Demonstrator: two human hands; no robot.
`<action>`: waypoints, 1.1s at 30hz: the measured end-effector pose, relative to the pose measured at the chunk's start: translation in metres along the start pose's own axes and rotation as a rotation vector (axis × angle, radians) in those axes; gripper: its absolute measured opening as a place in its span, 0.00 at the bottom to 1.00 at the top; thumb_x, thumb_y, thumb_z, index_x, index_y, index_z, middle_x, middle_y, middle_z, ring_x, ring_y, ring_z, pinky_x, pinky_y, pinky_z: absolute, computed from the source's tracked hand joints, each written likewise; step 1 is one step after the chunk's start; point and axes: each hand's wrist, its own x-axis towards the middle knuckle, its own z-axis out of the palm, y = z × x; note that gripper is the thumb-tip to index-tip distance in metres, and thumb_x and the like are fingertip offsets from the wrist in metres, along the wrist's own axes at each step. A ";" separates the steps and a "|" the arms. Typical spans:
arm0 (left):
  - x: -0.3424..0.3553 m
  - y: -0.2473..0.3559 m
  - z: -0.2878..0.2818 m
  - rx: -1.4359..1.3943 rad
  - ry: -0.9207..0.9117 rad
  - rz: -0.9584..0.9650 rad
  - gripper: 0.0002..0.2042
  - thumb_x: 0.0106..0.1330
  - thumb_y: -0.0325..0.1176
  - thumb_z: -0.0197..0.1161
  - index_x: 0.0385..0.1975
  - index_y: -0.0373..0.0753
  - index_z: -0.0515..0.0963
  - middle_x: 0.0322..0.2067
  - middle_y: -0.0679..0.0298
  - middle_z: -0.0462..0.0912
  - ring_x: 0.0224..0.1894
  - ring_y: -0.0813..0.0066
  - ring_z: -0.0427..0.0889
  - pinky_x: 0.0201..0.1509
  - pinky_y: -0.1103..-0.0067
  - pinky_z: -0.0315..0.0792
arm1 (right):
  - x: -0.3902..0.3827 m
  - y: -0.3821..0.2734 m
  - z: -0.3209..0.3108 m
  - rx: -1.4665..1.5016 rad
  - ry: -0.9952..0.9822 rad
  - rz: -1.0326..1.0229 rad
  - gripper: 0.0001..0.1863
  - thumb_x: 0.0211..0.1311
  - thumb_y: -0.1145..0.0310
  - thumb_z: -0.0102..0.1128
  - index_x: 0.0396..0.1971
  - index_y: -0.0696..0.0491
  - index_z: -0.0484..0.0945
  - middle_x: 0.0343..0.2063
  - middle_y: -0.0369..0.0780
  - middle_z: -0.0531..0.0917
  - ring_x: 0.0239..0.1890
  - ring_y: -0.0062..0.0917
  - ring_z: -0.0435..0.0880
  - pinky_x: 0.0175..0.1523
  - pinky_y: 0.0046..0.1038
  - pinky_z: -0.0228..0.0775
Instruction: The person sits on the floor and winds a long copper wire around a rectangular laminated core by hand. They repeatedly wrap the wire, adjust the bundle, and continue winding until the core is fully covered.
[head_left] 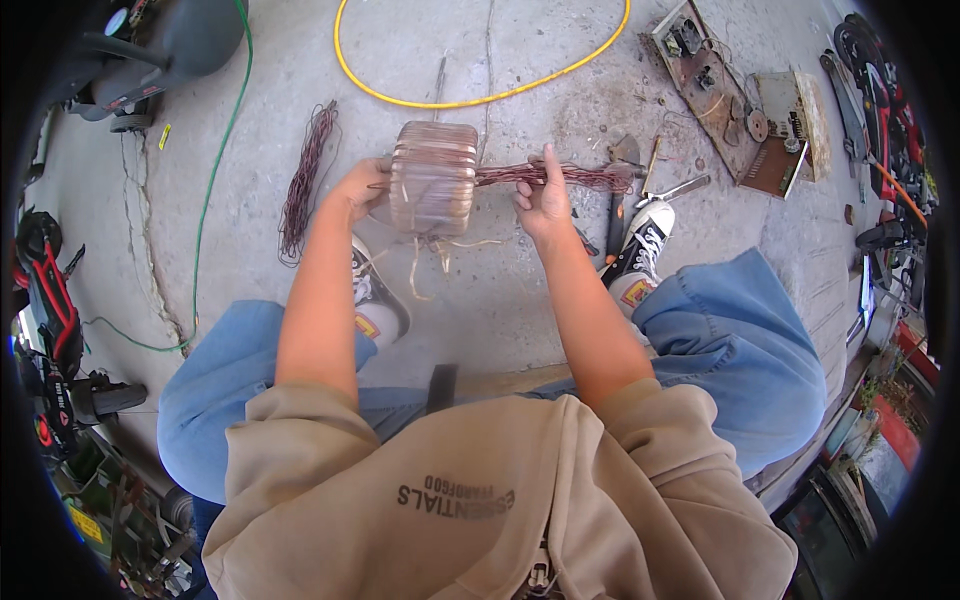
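Observation:
On the concrete floor in front of me lies a ribbed, rounded metal motor stator [433,190], slightly blurred. A bundle of reddish-brown copper wire [600,180] sticks out from its right side. My left hand [362,188] is closed at the stator's left end, its fingertips partly hidden. The wire bundle passes through my right hand [543,197], whose fingers curl at it while one finger points up. Pale cord ends [430,262] trail from the stator's near side. To the left rests a separate tangle of copper wire [308,180].
A hammer [618,185] and pliers [683,189] lie near my right shoe [643,252]. Farther right sit a dismantled metal panel [710,90] and a board. A yellow hose [440,105] loops at the far side; a green hose [213,180] runs at left, by a dark tank [195,45].

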 end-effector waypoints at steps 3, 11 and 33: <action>-0.003 0.005 0.004 -0.041 -0.004 0.025 0.15 0.64 0.27 0.60 0.51 0.31 0.76 0.43 0.61 0.83 0.41 0.75 0.82 0.44 0.76 0.78 | 0.008 -0.030 -0.026 -0.012 0.049 -0.067 0.13 0.63 0.59 0.62 0.34 0.53 0.75 0.26 0.36 0.76 0.21 0.18 0.70 0.18 0.18 0.57; 0.004 -0.023 -0.021 -0.667 0.271 0.182 0.20 0.67 0.34 0.57 0.56 0.31 0.71 0.49 0.58 0.79 0.52 0.73 0.75 0.61 0.75 0.67 | 0.011 0.027 -0.009 0.184 0.106 0.059 0.08 0.64 0.69 0.60 0.34 0.59 0.76 0.32 0.41 0.81 0.29 0.24 0.80 0.26 0.18 0.78; -0.063 0.084 -0.021 -1.211 0.604 0.543 0.21 0.71 0.39 0.49 0.13 0.48 0.53 0.10 0.74 0.52 0.13 0.79 0.52 0.28 0.78 0.65 | 0.009 0.017 -0.031 -0.385 0.079 -0.136 0.17 0.62 0.61 0.62 0.41 0.61 0.79 0.29 0.38 0.82 0.24 0.19 0.75 0.29 0.21 0.68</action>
